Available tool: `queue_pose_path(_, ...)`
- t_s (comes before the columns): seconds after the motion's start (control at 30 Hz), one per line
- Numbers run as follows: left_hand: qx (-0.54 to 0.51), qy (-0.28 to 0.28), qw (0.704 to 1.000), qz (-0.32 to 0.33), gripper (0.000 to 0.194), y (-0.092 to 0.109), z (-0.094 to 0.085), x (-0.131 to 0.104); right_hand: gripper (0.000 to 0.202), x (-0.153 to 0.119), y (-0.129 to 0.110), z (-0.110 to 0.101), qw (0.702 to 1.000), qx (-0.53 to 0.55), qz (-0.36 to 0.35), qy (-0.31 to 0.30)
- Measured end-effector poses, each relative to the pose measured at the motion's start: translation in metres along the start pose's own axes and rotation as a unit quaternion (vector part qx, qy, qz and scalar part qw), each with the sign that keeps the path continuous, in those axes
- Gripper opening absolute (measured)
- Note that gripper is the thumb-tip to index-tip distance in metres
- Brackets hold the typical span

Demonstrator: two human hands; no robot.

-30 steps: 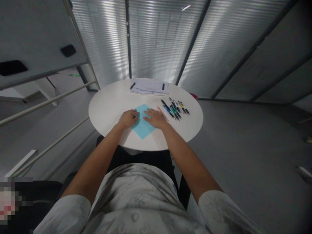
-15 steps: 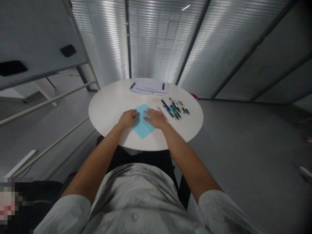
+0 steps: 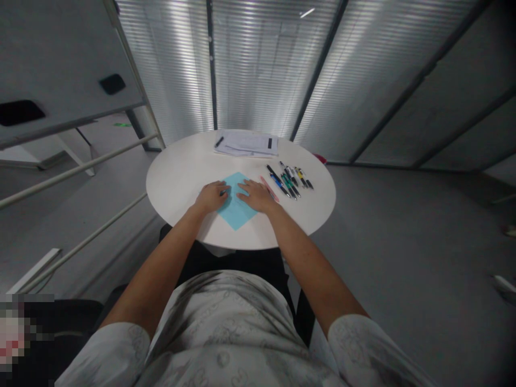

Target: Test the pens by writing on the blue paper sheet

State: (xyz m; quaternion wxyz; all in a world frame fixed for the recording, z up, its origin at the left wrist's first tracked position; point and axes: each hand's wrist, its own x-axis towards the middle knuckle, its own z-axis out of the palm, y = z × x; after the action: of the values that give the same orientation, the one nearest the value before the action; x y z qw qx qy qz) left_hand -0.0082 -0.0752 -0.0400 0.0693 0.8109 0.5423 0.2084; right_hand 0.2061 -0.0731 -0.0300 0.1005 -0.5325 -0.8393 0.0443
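A light blue square sheet of paper lies on the white round table, turned so that one corner points toward me. My left hand rests over its left corner, with the fingers reaching inward. A small dark spot shows between its thumb and fingers; I cannot tell whether it is an object or shadow. My right hand lies flat on the right side of the paper, its fingers spread. Just beyond that hand, a pink pen-like item lies on the table. Both hands cover the paper's side corners.
Several pens lie in a loose group at the right of the round table. A stack of white papers with a dark pen on it sits at the far edge. A metal-framed board stands at the left.
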Motion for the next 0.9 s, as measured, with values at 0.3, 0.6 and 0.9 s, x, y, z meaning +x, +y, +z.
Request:
queue_pose_path(0.3, 0.013, -0.006, 1.0, 0.008, 0.045, -0.002, 0.0, 0.002, 0.056, 0.004, 0.007, 0.009, 0.999, 0.045, -0.009, 0.021)
queue_pose_path(0.6, 0.018, 0.003, 0.999, 0.026, 0.043, 0.001, -0.001, 0.0, 0.046, 0.005, 0.007, -0.017, 0.979, 0.106, 0.018, 0.171)
queue_pose_path(0.9, -0.01, -0.001, 1.0, -0.005, 0.041, 0.002, 0.001, 0.0, 0.08, -0.004, 0.094, -0.076, 0.941, 0.01, 0.303, 0.15)
